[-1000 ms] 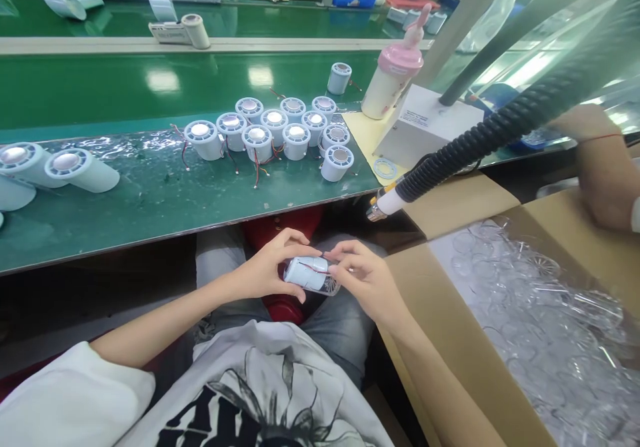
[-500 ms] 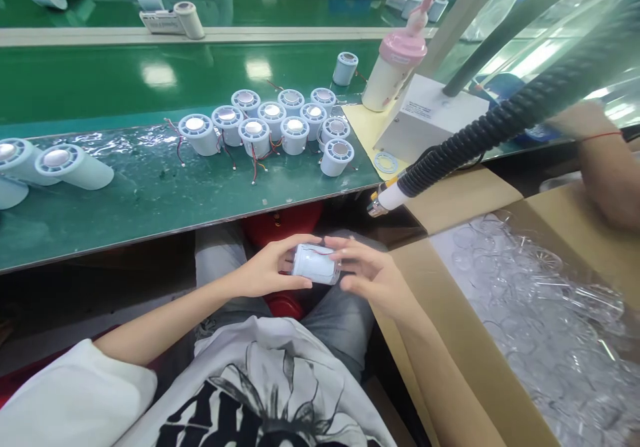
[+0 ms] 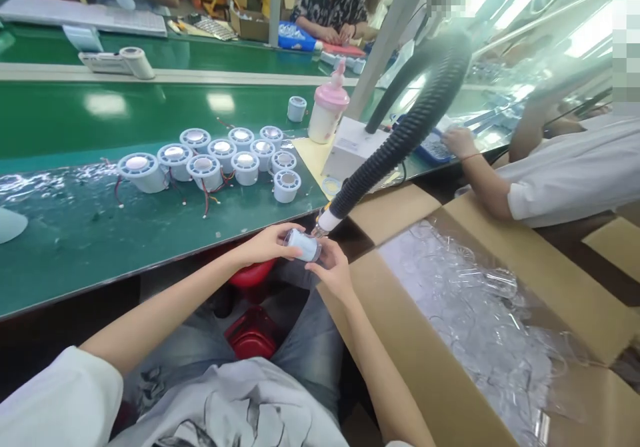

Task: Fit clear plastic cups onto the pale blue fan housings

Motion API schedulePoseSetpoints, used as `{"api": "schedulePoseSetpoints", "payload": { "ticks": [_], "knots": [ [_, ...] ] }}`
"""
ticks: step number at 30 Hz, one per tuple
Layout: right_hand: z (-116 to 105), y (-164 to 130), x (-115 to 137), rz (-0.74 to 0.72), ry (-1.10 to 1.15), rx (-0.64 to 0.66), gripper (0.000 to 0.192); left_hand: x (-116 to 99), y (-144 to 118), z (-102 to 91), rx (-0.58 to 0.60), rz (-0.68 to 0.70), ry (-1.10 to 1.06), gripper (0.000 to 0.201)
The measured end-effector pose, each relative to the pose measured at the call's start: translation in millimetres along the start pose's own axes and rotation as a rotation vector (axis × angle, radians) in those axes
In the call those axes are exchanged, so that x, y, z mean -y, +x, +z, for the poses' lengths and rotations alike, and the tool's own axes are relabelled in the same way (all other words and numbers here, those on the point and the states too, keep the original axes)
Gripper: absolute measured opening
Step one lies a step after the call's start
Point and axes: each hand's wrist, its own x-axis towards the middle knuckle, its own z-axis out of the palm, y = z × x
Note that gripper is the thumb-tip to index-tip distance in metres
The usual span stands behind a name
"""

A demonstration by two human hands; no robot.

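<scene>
A light-blue cylinder in a clear plastic cover lies sideways between my two hands, over my lap. My left hand is closed around its left end, thumb at the front. Round the right end curl the fingers of my right hand, partly hidden behind it. Just above my right hand is the metal nozzle of a black ribbed hose. On the green bench several similar light-blue cylinders stand upright, some with thin wires hanging out.
At my right an open cardboard box holds many clear plastic covers. The hose rises from a white box-shaped device, beside a pink-lidded bottle. A co-worker's arm reaches in from the right; other people sit across the bench.
The view has swung up and to the right, showing more co-workers. My hands have brought the cylinder close to the nozzle, and its end now points down to the right.
</scene>
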Motion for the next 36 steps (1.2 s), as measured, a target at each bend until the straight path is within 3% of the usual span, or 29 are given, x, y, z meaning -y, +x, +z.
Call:
{"api": "schedulePoseSetpoints", "payload": {
  "ticks": [4,8,12,21,36],
  "knots": [
    [-12,4,13,-0.090,-0.083,0.049,0.045,-12,-8,1.9,0.026,-0.014,-0.012,0.054],
    [-15,-10,42,-0.195,-0.182,0.184,0.038,-13,-44,7.4,0.053,-0.063,-0.068,0.059],
    [-12,-29,68,-0.263,-0.284,0.280,0.041,-16,-82,14.6,0.085,-0.005,0.047,0.069],
    [-9,-49,102,-0.082,-0.178,0.364,0.046,-31,-121,27.1,0.076,0.125,0.199,0.070],
    [-2,-47,119,0.307,0.252,0.408,0.041,-29,-131,23.0,0.059,0.224,0.363,0.072]
  ]
}}
